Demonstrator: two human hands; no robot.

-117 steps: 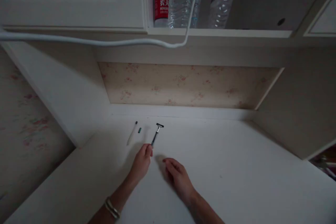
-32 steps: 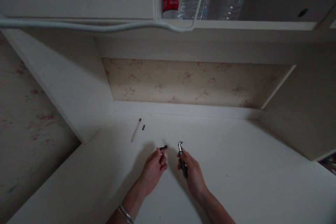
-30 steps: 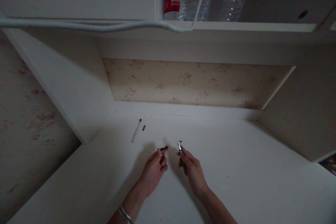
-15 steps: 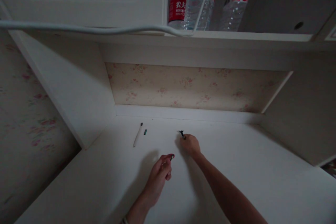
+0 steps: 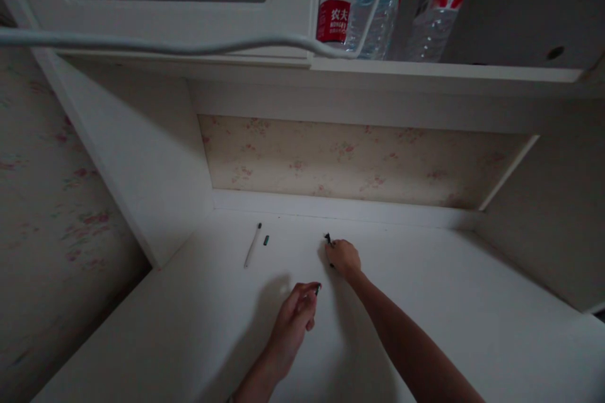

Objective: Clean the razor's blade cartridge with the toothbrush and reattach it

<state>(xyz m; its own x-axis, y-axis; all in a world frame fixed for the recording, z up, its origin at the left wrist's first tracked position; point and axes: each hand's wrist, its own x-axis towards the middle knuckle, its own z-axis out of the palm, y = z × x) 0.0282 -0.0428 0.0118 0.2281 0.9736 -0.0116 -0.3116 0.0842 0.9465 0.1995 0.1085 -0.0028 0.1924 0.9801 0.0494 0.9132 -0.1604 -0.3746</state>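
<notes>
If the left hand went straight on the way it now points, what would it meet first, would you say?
Probably the right hand, though how high the left hand sits above the white desk is hard to judge.

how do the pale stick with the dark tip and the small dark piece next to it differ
Length: the pale stick is long and thin; the dark piece is much shorter.
Colour: the pale stick is dark only at its far tip, while the dark piece looks dark throughout.
Shared: both lie apart on the white tabletop, slanting with far ends to the right.
</notes>
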